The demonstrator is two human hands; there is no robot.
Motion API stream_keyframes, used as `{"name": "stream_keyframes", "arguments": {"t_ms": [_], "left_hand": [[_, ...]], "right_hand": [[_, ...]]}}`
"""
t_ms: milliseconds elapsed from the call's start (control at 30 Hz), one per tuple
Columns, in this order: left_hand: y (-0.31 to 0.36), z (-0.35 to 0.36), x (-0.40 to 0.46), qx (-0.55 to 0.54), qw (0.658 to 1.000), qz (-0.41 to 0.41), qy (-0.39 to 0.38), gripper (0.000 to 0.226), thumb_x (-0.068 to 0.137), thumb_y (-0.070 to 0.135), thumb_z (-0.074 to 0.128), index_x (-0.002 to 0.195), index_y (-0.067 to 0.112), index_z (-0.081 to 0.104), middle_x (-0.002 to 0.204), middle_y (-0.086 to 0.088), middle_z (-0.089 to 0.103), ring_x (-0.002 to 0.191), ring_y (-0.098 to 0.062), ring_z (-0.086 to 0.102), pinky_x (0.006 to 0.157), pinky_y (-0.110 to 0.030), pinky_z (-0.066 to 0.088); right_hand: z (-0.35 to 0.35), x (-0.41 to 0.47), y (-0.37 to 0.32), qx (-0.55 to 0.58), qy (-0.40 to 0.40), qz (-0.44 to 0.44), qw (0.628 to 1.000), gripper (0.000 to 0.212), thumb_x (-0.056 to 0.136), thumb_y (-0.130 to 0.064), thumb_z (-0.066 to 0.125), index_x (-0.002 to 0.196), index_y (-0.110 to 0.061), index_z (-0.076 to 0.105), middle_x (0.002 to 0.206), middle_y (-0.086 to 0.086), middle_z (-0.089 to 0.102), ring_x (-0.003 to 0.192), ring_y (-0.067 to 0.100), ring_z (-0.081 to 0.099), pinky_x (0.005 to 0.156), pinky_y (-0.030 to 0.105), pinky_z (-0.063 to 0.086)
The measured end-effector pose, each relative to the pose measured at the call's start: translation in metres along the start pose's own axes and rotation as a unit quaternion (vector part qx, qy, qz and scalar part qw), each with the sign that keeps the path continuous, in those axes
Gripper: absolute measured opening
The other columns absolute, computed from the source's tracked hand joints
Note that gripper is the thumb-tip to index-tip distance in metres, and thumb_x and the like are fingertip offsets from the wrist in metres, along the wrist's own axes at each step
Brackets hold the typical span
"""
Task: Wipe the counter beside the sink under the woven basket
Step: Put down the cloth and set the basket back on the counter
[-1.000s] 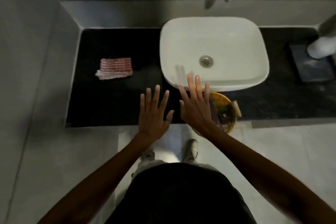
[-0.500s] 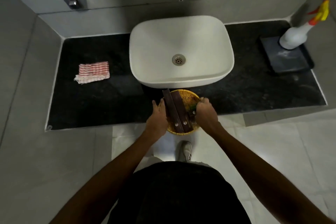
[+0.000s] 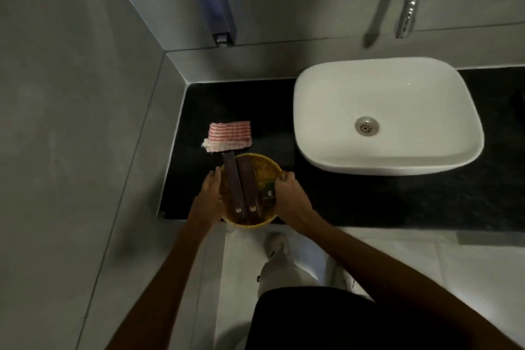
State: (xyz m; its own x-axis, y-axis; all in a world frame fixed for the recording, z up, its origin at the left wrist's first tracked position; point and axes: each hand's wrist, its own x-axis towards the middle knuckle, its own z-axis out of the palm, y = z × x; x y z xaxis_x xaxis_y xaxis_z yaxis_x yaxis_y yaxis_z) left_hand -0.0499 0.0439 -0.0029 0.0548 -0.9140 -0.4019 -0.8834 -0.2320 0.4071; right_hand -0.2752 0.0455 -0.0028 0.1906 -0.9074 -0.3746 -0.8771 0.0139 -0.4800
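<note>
A round yellow woven basket (image 3: pixel 265 167) with two dark brown straps across its top sits at the front edge of the black counter (image 3: pixel 341 202), left of the white sink (image 3: pixel 383 113). My left hand (image 3: pixel 208 193) grips the basket's left rim and my right hand (image 3: pixel 287 193) grips its right rim. A folded red-and-white striped cloth (image 3: pixel 229 135) lies on the counter just behind the basket, touching or nearly touching a strap end. Something small and green shows inside the basket by my right hand.
Grey walls close the counter on the left and back. A soap dispenser (image 3: pixel 217 6) hangs on the back wall and a chrome tap (image 3: pixel 406 0) hangs above the sink. My shoes and the pale floor lie below the counter edge.
Both hands went from spread open above the counter to gripping the basket's rim. The basket now sits further left, near the striped cloth, and the view has swung left.
</note>
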Motion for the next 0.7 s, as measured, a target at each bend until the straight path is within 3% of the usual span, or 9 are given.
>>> {"name": "stream_keyframes", "arguments": {"t_ms": [100, 233, 333, 400, 500, 567, 633, 700], "left_hand": [[-0.041, -0.018, 0.03, 0.003, 1.0, 0.014, -0.014, 0.077, 0.103, 0.011, 0.046, 0.168, 0.027, 0.007, 0.175, -0.012, 0.008, 0.153, -0.041, 0.035, 0.118, -0.06, 0.041], [-0.066, -0.021, 0.052, -0.05, 0.996, 0.032, -0.071, 0.085, 0.104, 0.018, 0.051, 0.166, 0.033, -0.005, 0.177, -0.005, -0.006, 0.154, -0.034, 0.037, 0.114, -0.059, 0.046], [-0.069, -0.024, 0.07, -0.048, 0.999, 0.025, -0.006, 0.081, 0.106, 0.032, 0.05, 0.167, 0.026, -0.002, 0.177, -0.003, -0.005, 0.162, -0.03, 0.015, 0.125, -0.055, 0.031], [-0.06, -0.037, 0.095, -0.118, 0.991, -0.007, 0.056, 0.076, 0.105, 0.037, 0.053, 0.167, 0.021, 0.011, 0.176, -0.008, 0.01, 0.162, -0.03, 0.015, 0.129, -0.053, 0.025], [-0.031, -0.064, 0.154, -0.215, 0.971, -0.086, 0.064, 0.077, 0.103, 0.041, 0.057, 0.165, 0.014, 0.021, 0.17, -0.015, 0.027, 0.155, -0.036, 0.033, 0.124, -0.051, 0.035], [-0.01, -0.076, 0.191, -0.22, 0.967, -0.128, 0.004, 0.085, 0.098, 0.041, 0.066, 0.164, 0.007, 0.023, 0.167, -0.019, 0.032, 0.151, -0.04, 0.038, 0.122, -0.051, 0.039], [0.006, -0.074, 0.209, -0.168, 0.974, -0.139, -0.062, 0.085, 0.093, 0.037, 0.073, 0.159, 0.002, 0.032, 0.16, -0.022, 0.043, 0.145, -0.042, 0.047, 0.117, -0.05, 0.045], [0.016, -0.067, 0.215, -0.125, 0.98, -0.12, -0.098, 0.07, 0.095, 0.029, 0.069, 0.154, 0.003, 0.041, 0.155, -0.021, 0.05, 0.141, -0.042, 0.05, 0.115, -0.049, 0.046]], "right_hand": [[0.016, 0.028, -0.033, 0.004, -0.03, 0.027, 0.999, 0.043, 0.096, -0.013, 0.066, 0.137, -0.004, 0.057, 0.147, 0.016, 0.041, 0.125, 0.031, 0.056, 0.109, 0.042, 0.053], [0.017, 0.047, -0.052, -0.015, -0.078, 0.082, 0.993, 0.055, 0.092, -0.017, 0.071, 0.142, -0.004, 0.054, 0.151, 0.017, 0.038, 0.131, 0.034, 0.053, 0.109, 0.045, 0.053], [-0.003, 0.058, -0.05, -0.039, -0.021, 0.082, 0.996, 0.051, 0.094, -0.03, 0.064, 0.141, -0.012, 0.056, 0.158, 0.021, 0.037, 0.141, 0.042, 0.045, 0.113, 0.053, 0.048], [-0.021, 0.076, -0.049, 0.042, 0.039, 0.092, 0.994, 0.053, 0.095, -0.034, 0.059, 0.144, -0.014, 0.055, 0.155, 0.018, 0.043, 0.14, 0.038, 0.047, 0.113, 0.049, 0.045], [-0.047, 0.13, -0.061, 0.196, 0.059, 0.151, 0.967, 0.048, 0.097, -0.035, 0.062, 0.139, -0.013, 0.06, 0.137, 0.008, 0.06, 0.125, 0.024, 0.059, 0.102, 0.033, 0.047], [-0.051, 0.166, -0.073, 0.255, 0.026, 0.193, 0.947, 0.031, 0.1, -0.033, 0.063, 0.115, -0.007, 0.068, 0.108, 0.006, 0.068, 0.096, 0.018, 0.067, 0.084, 0.028, 0.053], [-0.045, 0.19, -0.082, 0.282, 0.004, 0.219, 0.934, 0.024, 0.102, -0.027, 0.062, 0.097, -0.004, 0.063, 0.088, 0.007, 0.063, 0.075, 0.017, 0.061, 0.065, 0.028, 0.05], [-0.042, 0.205, -0.085, 0.274, -0.013, 0.221, 0.936, 0.025, 0.101, -0.022, 0.062, 0.103, 0.003, 0.064, 0.099, 0.014, 0.067, 0.088, 0.025, 0.067, 0.073, 0.034, 0.055]]}}
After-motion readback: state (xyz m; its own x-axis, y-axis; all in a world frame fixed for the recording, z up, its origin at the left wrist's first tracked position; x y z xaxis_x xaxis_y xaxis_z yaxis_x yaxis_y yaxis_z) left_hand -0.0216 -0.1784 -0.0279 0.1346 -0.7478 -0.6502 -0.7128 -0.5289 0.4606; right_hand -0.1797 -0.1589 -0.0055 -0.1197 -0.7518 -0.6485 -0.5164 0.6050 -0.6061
